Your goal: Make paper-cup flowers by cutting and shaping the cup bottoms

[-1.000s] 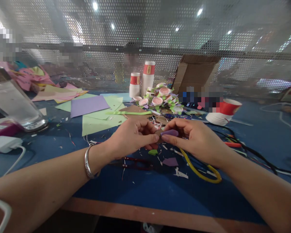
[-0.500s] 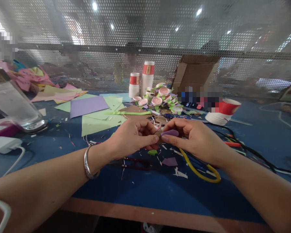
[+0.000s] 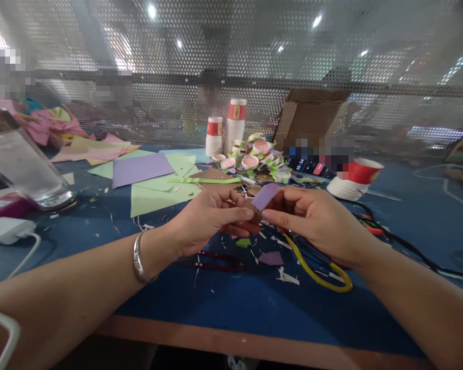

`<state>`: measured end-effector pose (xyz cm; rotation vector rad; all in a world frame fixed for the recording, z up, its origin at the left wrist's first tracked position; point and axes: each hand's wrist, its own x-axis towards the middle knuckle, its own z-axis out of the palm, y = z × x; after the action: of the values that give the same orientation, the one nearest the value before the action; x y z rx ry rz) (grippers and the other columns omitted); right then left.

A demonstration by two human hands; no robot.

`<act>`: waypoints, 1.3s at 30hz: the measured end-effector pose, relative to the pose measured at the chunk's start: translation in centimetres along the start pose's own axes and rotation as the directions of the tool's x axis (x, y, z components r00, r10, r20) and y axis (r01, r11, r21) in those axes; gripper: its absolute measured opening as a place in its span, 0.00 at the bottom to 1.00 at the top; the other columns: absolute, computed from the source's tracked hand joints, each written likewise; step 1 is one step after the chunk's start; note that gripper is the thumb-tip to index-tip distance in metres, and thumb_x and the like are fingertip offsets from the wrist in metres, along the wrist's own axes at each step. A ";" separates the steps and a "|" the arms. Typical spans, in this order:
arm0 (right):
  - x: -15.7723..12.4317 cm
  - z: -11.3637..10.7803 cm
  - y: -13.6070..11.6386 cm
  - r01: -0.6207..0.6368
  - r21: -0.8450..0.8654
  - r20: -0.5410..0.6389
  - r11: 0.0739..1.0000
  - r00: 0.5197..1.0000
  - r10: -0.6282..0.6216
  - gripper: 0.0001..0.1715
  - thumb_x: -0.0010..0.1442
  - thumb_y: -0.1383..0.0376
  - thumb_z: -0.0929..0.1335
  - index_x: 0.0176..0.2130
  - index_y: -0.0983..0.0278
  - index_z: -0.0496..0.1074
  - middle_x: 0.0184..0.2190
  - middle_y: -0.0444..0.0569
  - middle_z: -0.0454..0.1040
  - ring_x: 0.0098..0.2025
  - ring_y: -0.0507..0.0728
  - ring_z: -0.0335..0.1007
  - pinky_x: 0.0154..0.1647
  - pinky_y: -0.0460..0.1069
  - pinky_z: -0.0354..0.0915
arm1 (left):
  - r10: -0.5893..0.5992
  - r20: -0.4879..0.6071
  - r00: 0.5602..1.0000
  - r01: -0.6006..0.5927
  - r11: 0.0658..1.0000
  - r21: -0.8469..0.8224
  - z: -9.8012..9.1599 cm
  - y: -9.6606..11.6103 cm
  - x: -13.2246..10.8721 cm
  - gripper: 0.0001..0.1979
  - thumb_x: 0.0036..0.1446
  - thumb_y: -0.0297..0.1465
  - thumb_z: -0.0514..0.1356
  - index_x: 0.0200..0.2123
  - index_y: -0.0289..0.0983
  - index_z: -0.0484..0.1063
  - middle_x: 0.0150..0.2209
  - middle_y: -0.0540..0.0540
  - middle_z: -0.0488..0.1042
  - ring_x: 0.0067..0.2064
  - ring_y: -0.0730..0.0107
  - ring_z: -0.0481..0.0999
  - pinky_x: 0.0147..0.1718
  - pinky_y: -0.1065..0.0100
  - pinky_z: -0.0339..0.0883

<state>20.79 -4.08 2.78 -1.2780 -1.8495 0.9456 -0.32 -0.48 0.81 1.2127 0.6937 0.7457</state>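
Note:
My left hand (image 3: 206,218) and my right hand (image 3: 312,218) meet above the blue table (image 3: 235,303), both pinched on one small craft piece: a brown cardboard bit with a purple paper petal (image 3: 265,196) sticking up from it. The left thumb and forefinger press the brown part; the right fingers pinch it beside the petal. A silver bangle (image 3: 139,257) sits on my left wrist. Under the hands lie red-handled snips (image 3: 218,260) and paper scraps.
A yellow cable (image 3: 320,270) and black cables run at the right. Green and purple paper sheets (image 3: 154,177), stacked red-white cups (image 3: 235,123), a paper flower pile (image 3: 254,156), a tipped cup (image 3: 357,174), a cardboard box (image 3: 312,115) and a glass (image 3: 23,164) stand around. A mesh screen backs the table.
The purple petal, lying flat between my fingertips before, now stands tilted upward. Both hands rose slightly and stay together.

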 end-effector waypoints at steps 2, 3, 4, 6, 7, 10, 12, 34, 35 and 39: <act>-0.1 -0.1 -0.1 -0.008 -0.022 -0.004 1.000 1.000 0.008 0.19 0.57 0.48 0.74 0.35 0.60 0.76 0.33 0.47 0.78 0.32 0.55 0.70 0.33 0.49 0.66 | -0.008 0.017 1.000 0.008 1.000 0.030 0.1 0.0 -0.1 0.08 0.55 0.29 0.69 0.33 0.34 0.73 0.30 0.45 0.81 0.35 0.69 0.83 0.34 0.70 0.74; -0.1 -0.1 -0.1 -0.013 -0.031 -0.006 0.999 1.000 0.013 0.19 0.57 0.48 0.74 0.35 0.60 0.76 0.31 0.46 0.77 0.31 0.55 0.69 0.31 0.49 0.65 | -0.008 0.023 1.000 0.006 0.998 0.057 0.1 0.1 -0.1 0.08 0.55 0.29 0.69 0.33 0.34 0.73 0.31 0.46 0.81 0.35 0.70 0.82 0.34 0.70 0.74; -0.1 -0.2 -0.1 -0.019 -0.042 -0.008 0.999 1.000 0.019 0.19 0.57 0.48 0.74 0.34 0.60 0.76 0.29 0.45 0.76 0.30 0.54 0.68 0.30 0.49 0.64 | -0.004 0.024 1.000 0.002 0.996 0.091 0.1 0.1 -0.1 0.08 0.55 0.29 0.69 0.33 0.34 0.74 0.31 0.46 0.80 0.35 0.71 0.81 0.34 0.70 0.73; -0.1 -0.3 0.0 -0.029 -0.060 -0.007 0.998 1.000 0.028 0.18 0.57 0.49 0.74 0.34 0.60 0.76 0.26 0.43 0.73 0.28 0.53 0.65 0.28 0.48 0.61 | 0.013 0.015 1.000 -0.015 0.986 0.163 0.1 0.2 -0.1 0.07 0.55 0.29 0.69 0.34 0.34 0.74 0.31 0.48 0.78 0.34 0.73 0.78 0.34 0.71 0.73; -0.1 -0.3 0.1 -0.029 -0.063 -0.004 0.998 1.000 0.029 0.17 0.57 0.49 0.75 0.33 0.60 0.76 0.25 0.42 0.72 0.27 0.52 0.64 0.27 0.48 0.60 | 0.027 0.011 1.000 -0.029 0.981 0.193 0.0 0.3 -0.1 0.07 0.55 0.30 0.69 0.34 0.34 0.75 0.31 0.49 0.77 0.34 0.74 0.77 0.34 0.71 0.73; -0.1 -0.4 0.2 -0.030 -0.060 0.024 0.998 0.999 0.031 0.16 0.57 0.51 0.74 0.34 0.61 0.77 0.25 0.41 0.70 0.27 0.52 0.62 0.27 0.47 0.58 | 0.078 0.010 0.997 -0.078 0.965 0.252 0.0 0.5 -0.1 0.08 0.56 0.32 0.68 0.34 0.33 0.75 0.32 0.48 0.76 0.32 0.75 0.76 0.33 0.71 0.72; -0.1 -0.4 0.2 -0.034 -0.062 0.035 0.998 0.999 0.036 0.15 0.57 0.52 0.75 0.34 0.61 0.77 0.25 0.41 0.69 0.27 0.51 0.61 0.27 0.47 0.58 | 0.102 0.003 0.995 -0.099 0.954 0.282 0.0 0.6 -0.1 0.08 0.57 0.33 0.68 0.33 0.33 0.75 0.30 0.49 0.76 0.30 0.76 0.75 0.31 0.72 0.71; -0.2 -1.0 0.4 0.045 -0.452 0.126 0.891 0.992 0.014 0.09 0.63 0.57 0.69 0.37 0.59 0.77 0.28 0.44 0.79 0.29 0.54 0.73 0.32 0.50 0.64 | -0.028 -0.146 0.989 0.067 0.959 0.275 -1.0 0.8 0.3 0.08 0.56 0.33 0.67 0.29 0.37 0.71 0.22 0.51 0.70 0.23 0.76 0.71 0.18 0.74 0.52; -0.1 -1.1 0.5 0.049 -0.488 0.110 0.872 0.994 0.005 0.10 0.63 0.57 0.69 0.37 0.59 0.77 0.28 0.45 0.79 0.29 0.55 0.73 0.32 0.50 0.64 | -0.024 -0.152 0.988 0.062 0.965 0.254 -1.0 0.8 0.3 0.08 0.56 0.33 0.67 0.29 0.37 0.71 0.22 0.51 0.70 0.23 0.76 0.71 0.18 0.74 0.52; 0.4 -2.2 1.5 0.022 -0.634 0.010 0.773 1.000 -0.021 0.11 0.63 0.56 0.68 0.37 0.59 0.77 0.28 0.45 0.78 0.28 0.56 0.73 0.31 0.51 0.63 | 0.007 -0.199 0.980 0.034 0.979 0.201 -0.9 1.0 0.3 0.08 0.57 0.31 0.66 0.28 0.37 0.71 0.22 0.51 0.69 0.23 0.76 0.69 0.18 0.74 0.56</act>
<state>23.22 -2.97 2.64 -1.6286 -2.2802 0.2848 -1.01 0.45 1.58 1.3284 0.9615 0.8065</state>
